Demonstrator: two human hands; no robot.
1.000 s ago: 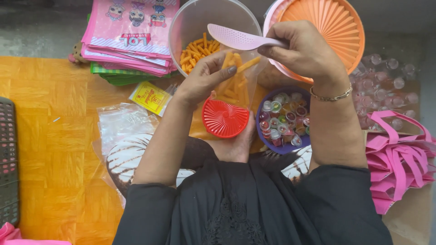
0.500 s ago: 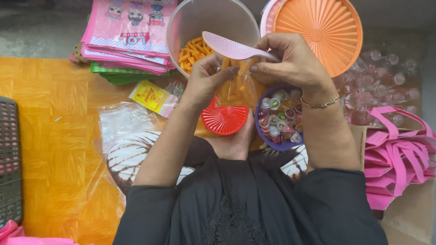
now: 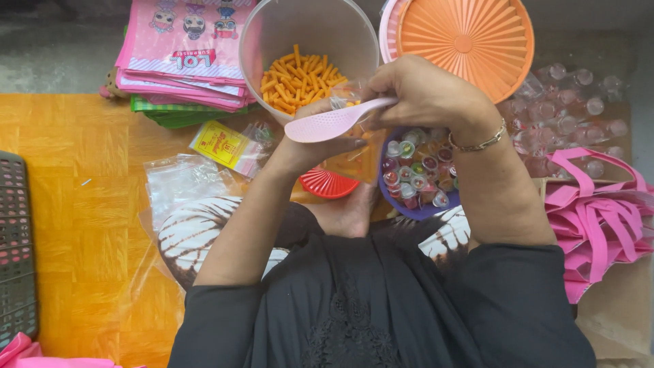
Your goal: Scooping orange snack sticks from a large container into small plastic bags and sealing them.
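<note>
Clear bag [image 3: 351,146] half-hidden behind hands.

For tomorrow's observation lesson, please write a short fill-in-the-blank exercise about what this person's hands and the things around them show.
1. The right hand holds a pink ____.
2. The clear tub contains ____ snack sticks.
3. The big ribbed lid beside the tub is ____.
4. The left hand holds a small clear ____ with sticks inside.

Missing words: spoon; orange; orange; bag

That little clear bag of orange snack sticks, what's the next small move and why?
Probably close the clear bag: it already holds sticks, both the left hand and right hand grip its mouth, and the pink scoop looks empty.
</note>
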